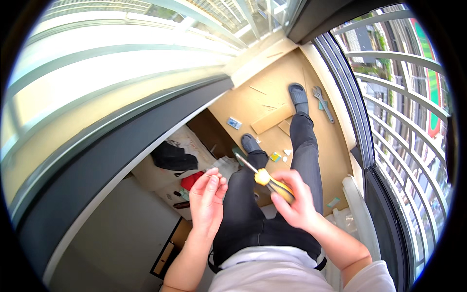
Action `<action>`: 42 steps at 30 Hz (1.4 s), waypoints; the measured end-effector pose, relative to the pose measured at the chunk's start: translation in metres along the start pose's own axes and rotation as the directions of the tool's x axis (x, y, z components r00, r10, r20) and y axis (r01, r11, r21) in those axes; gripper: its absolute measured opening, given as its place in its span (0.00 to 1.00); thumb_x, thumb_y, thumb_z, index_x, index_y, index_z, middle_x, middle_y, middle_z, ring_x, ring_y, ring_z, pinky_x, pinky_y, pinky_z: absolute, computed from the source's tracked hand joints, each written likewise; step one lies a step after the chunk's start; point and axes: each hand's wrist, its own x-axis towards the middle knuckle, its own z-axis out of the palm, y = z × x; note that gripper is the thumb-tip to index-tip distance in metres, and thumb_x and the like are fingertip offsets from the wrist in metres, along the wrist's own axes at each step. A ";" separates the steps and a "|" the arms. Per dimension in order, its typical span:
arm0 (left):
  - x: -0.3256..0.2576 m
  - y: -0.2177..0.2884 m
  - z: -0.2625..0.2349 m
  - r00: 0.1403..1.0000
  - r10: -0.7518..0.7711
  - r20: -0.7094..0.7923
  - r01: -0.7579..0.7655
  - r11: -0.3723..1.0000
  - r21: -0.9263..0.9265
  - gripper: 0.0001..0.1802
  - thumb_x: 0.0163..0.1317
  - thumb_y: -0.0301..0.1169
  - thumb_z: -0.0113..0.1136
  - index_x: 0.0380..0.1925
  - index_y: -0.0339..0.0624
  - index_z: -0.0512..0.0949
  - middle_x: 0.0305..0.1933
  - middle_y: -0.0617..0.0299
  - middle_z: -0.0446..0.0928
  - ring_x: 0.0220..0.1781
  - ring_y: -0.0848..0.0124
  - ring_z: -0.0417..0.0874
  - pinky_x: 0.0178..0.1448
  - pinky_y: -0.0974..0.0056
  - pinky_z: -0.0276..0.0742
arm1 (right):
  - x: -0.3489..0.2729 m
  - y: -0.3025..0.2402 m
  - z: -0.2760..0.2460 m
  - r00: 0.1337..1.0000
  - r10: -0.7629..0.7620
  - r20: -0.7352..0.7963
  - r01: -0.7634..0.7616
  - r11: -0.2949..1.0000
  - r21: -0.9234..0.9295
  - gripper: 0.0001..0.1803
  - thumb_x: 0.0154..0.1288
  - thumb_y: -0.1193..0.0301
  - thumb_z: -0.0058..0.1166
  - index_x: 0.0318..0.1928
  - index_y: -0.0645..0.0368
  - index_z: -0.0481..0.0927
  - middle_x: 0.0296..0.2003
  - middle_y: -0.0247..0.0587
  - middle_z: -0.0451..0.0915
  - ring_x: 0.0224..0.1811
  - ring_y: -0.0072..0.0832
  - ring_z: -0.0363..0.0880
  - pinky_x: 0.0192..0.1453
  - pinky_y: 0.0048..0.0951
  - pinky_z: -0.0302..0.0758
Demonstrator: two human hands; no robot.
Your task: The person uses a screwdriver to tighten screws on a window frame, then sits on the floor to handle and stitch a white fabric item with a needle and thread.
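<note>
The right hand (297,202) gripped a yellow-handled screwdriver (262,176), held above the person's thighs. The left hand (208,194) pinched something tiny, perhaps a screw. Next, the tip needed to meet it squarely, I'd say.

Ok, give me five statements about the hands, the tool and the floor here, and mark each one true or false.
1. The right hand holds a screwdriver with a yellow and black handle. True.
2. The left hand holds a hammer. False: it holds no tool; its fingers are half curled, and whether they pinch something small cannot be told.
3. A wrench lies on the cardboard near the balcony railing. True.
4. The person is barefoot. False: both feet wear grey slippers.
5. The screwdriver's tip points toward the person's right. False: it points up and to the left, toward the left foot.
</note>
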 end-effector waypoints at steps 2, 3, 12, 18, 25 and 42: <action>-0.039 0.045 0.020 0.977 0.047 0.208 -0.007 0.982 -0.189 0.12 0.74 0.32 0.59 0.53 0.41 0.81 0.47 0.62 0.83 0.50 0.70 0.85 0.54 0.64 0.84 | -0.017 -0.055 -0.011 0.975 -0.221 0.003 0.221 0.975 -0.019 0.23 0.59 0.75 0.69 0.53 0.63 0.75 0.41 0.47 0.83 0.37 0.40 0.83 0.43 0.32 0.80; -0.059 0.059 0.027 0.960 0.057 0.273 0.000 0.979 -0.205 0.12 0.74 0.33 0.58 0.53 0.41 0.81 0.47 0.62 0.83 0.50 0.70 0.85 0.54 0.64 0.84 | -0.026 -0.074 -0.011 0.958 -0.288 -0.018 0.287 0.958 -0.019 0.22 0.57 0.76 0.69 0.52 0.64 0.77 0.40 0.49 0.83 0.37 0.39 0.84 0.42 0.32 0.80; -0.163 0.122 0.046 0.877 0.143 0.460 0.010 0.949 -0.314 0.12 0.75 0.34 0.56 0.53 0.44 0.80 0.46 0.62 0.83 0.52 0.68 0.83 0.53 0.64 0.84 | -0.058 -0.154 0.009 0.772 -0.635 -0.030 0.633 0.773 -0.051 0.23 0.50 0.76 0.69 0.49 0.65 0.80 0.34 0.44 0.82 0.29 0.35 0.83 0.27 0.27 0.77; -0.195 0.140 0.033 0.857 0.365 0.363 -0.312 0.929 -0.197 0.11 0.75 0.31 0.56 0.51 0.39 0.81 0.45 0.58 0.84 0.50 0.66 0.85 0.53 0.63 0.85 | -0.061 -0.179 0.024 0.731 -0.682 0.002 0.681 0.730 -0.057 0.24 0.49 0.76 0.70 0.50 0.63 0.81 0.35 0.42 0.81 0.28 0.33 0.82 0.26 0.27 0.76; -0.211 0.162 0.010 0.818 0.540 0.196 -0.559 0.827 0.055 0.09 0.74 0.26 0.55 0.49 0.36 0.81 0.44 0.55 0.84 0.46 0.66 0.86 0.54 0.62 0.85 | -0.048 -0.195 0.048 0.592 -0.793 0.146 0.791 0.536 -0.295 0.22 0.48 0.76 0.69 0.48 0.57 0.84 0.32 0.36 0.78 0.23 0.27 0.76 0.22 0.27 0.70; -0.275 0.280 -0.011 0.401 0.884 0.242 -0.911 0.356 0.208 0.27 0.69 0.53 0.61 0.56 0.44 0.78 0.42 0.65 0.79 0.46 0.69 0.79 0.51 0.62 0.79 | 0.029 -0.298 0.179 0.472 -0.842 0.263 0.539 0.511 0.669 0.24 0.62 0.74 0.65 0.58 0.63 0.75 0.38 0.46 0.81 0.32 0.37 0.81 0.37 0.30 0.78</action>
